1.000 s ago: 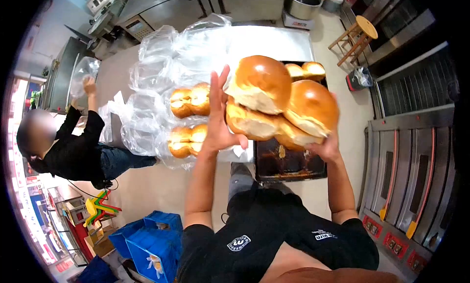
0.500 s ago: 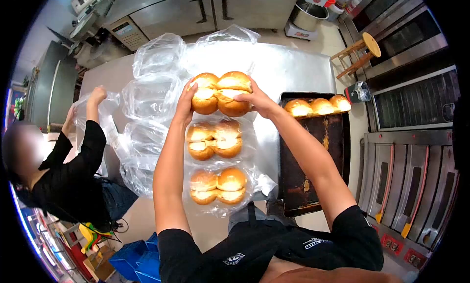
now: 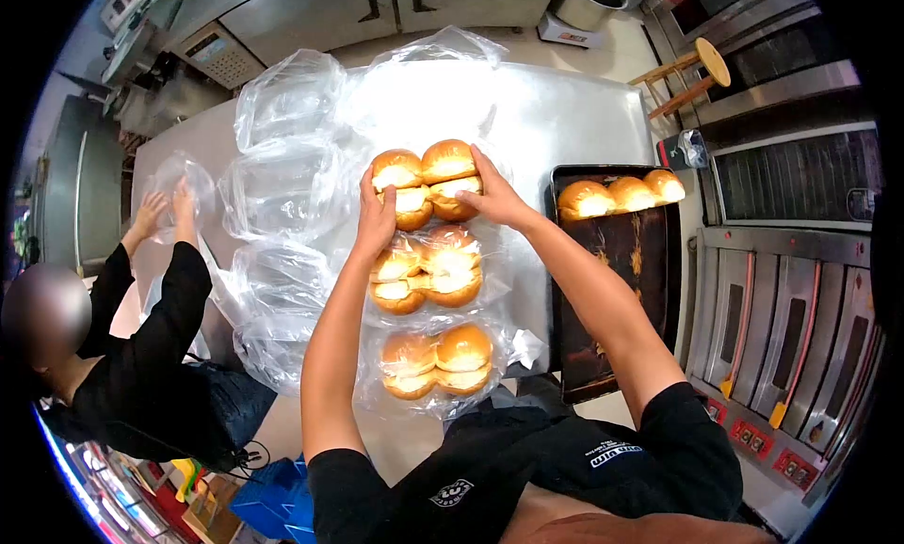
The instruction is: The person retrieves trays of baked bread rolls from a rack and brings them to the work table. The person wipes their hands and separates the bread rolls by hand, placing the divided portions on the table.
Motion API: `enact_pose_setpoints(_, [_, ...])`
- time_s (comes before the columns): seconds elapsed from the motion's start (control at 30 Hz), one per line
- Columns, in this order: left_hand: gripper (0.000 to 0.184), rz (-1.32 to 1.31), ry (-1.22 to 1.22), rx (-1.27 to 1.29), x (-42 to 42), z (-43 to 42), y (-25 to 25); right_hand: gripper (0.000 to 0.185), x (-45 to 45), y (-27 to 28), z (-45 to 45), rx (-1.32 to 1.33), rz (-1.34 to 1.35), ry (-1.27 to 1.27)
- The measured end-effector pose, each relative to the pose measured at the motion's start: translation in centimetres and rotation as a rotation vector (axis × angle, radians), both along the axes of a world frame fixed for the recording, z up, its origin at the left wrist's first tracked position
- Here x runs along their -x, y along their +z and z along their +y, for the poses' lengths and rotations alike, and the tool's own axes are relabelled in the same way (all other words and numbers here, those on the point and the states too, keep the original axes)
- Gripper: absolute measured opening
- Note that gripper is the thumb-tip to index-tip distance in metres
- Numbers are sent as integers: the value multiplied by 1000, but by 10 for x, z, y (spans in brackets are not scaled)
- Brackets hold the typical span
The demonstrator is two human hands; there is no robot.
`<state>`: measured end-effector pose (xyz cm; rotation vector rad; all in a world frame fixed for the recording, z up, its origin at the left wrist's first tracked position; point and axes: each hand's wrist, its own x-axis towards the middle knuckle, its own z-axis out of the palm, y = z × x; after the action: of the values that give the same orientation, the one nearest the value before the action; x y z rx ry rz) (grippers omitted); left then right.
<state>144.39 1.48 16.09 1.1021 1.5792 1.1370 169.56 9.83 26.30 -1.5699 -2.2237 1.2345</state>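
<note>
A joined cluster of golden buns (image 3: 411, 201) is between my two hands, above the far part of the steel table. My left hand (image 3: 377, 213) grips its left side, with the thumb over the front. From the right, my right hand (image 3: 493, 198) holds it with the thumb across the near face. Whether the cluster touches the table or a bag cannot be made out. Just nearer to me lies a second bun cluster (image 3: 450, 262) in clear plastic, and below that a third bagged cluster (image 3: 437, 358). Beyond my hands a clear plastic bag (image 3: 433, 50) lies flat.
Several clear bags (image 3: 282, 191) line the table left of my arm. A dark baking tray (image 3: 612, 304) at right carries three buns (image 3: 629, 195) at its far end. At far left, a co-worker's hands (image 3: 174, 205) are at another bag. A stool (image 3: 713, 62) stands beyond.
My view has shifted slightly. Both hands still hold the bun cluster, and my left thumb now shows over its front. The co-worker's hands have gone from gripping the bag to spread fingers.
</note>
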Motion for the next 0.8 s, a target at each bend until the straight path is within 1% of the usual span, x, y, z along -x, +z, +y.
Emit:
enact_pose_setpoints(0.07, [71, -24, 1, 46, 2, -2, 4, 108, -4, 6, 5, 11, -115, 28])
enact_pose_setpoints(0.1, [74, 139, 14, 98, 2, -5, 8, 107, -5, 9, 5, -80, -252, 40])
enact_pose_setpoints(0.17, [77, 235, -30, 155, 7, -8, 17, 104, -8, 18, -1, -255, -532, 61])
enact_pose_setpoints(0.2, [78, 283, -54, 179, 9, -6, 30, 102, -3, 33, -1, -216, -547, 77])
enact_pose_setpoints(0.23, [78, 374, -73, 276, 7, -4, 43, 100, -1, 49, 0, -176, -562, 87])
enact_pose_setpoints(0.27, [79, 467, -95, 373, 5, -1, 73, 98, 4, 63, -1, -134, -575, 94])
enact_pose_setpoints(0.3, [79, 560, -116, 468, 2, 0, 89, 86, 8, 68, -6, -268, -585, 120])
enact_pose_setpoints(0.4, [78, 693, -36, 288, -8, -3, 90, 67, 3, 61, -14, -395, -266, 182])
enact_pose_setpoints(0.47, [72, 634, 31, 224, -14, -3, 90, 52, -10, 63, -23, -632, -116, 256])
enact_pose_setpoints(0.5, [66, 603, 63, 143, -12, -4, 81, 39, -15, 80, -26, -726, 23, 280])
enact_pose_setpoints(0.53, [64, 608, 70, 66, -9, -4, 78, 34, -26, 93, -29, -783, 58, 309])
enact_pose_setpoints(0.57, [61, 660, 71, 92, -8, -4, 80, 35, -47, 103, -26, -808, -9, 314])
enact_pose_setpoints(0.6, [57, 685, 106, -10, -4, -6, 70, 36, -71, 113, -22, -824, -67, 327])
enact_pose_setpoints(0.63, [54, 668, 122, -71, -2, -5, 62, 40, -101, 121, -14, -866, -124, 285])
enact_pose_setpoints(0.67, [51, 652, 146, -128, 1, -5, 56, 37, -130, 131, -2, -857, -182, 247])
enact_pose_setpoints(0.7, [48, 651, 145, -139, -6, -9, 54, 39, -185, 125, 15, -833, -305, 238])
enact_pose_setpoints(0.73, [45, 650, 147, -152, -3, -9, 54, 48, -222, 133, 23, -781, -502, 191])
enact_pose_setpoints(0.77, [42, 646, 154, -170, -4, -8, 55, 62, -250, 155, 30, -621, -710, 176])
enact_pose_setpoints(0.8, [40, 657, 169, -200, -6, -8, 60, 79, -291, 142, 39, -575, -937, 171])
